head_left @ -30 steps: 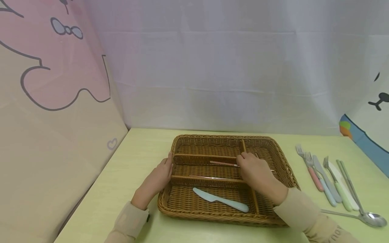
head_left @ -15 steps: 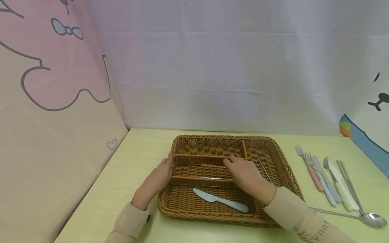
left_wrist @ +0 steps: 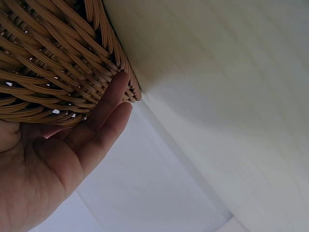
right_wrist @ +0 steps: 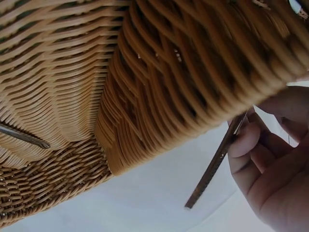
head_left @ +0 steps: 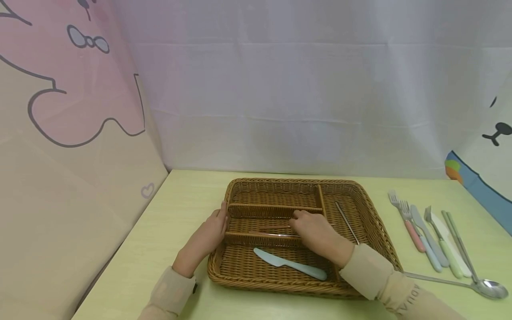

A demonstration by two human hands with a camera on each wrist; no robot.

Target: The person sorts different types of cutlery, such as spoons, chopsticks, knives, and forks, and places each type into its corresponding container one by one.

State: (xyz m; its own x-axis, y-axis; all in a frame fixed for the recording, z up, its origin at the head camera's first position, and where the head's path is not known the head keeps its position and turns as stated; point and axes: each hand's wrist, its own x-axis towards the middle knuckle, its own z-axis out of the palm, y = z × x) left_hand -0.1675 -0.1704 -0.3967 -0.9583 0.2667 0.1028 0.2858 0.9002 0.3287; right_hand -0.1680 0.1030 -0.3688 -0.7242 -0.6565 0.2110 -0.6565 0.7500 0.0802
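Observation:
In the head view, a brown wicker cutlery basket (head_left: 280, 290) with dividers stands on the table. My left hand (head_left: 207, 235) rests against its left side; in the left wrist view, straight fingers (left_wrist: 104, 130) touch the outer weave. My right hand (head_left: 318, 231) is over the middle compartment and pinches a thin pink chopstick (head_left: 276, 227), seen as a dark stick in the right wrist view. Another pink stick (head_left: 276, 234) lies along the front divider. A light blue knife (head_left: 290, 263) lies in the front compartment. A thin metal stick (head_left: 347, 222) lies in the right compartment.
Right of the basket lie several forks (head_left: 412, 226), knives (head_left: 430, 235), green-handled chopsticks (head_left: 460, 242) and spoons (head_left: 492, 289). One spoon's handle reaches the basket's right side. A pale cloth wall (head_left: 272, 111) stands behind the table.
My right hand has moved left, away from the right divider, then slightly toward me, with the pink chopstick. The metal stick in the right compartment has come into view. My left hand stays put.

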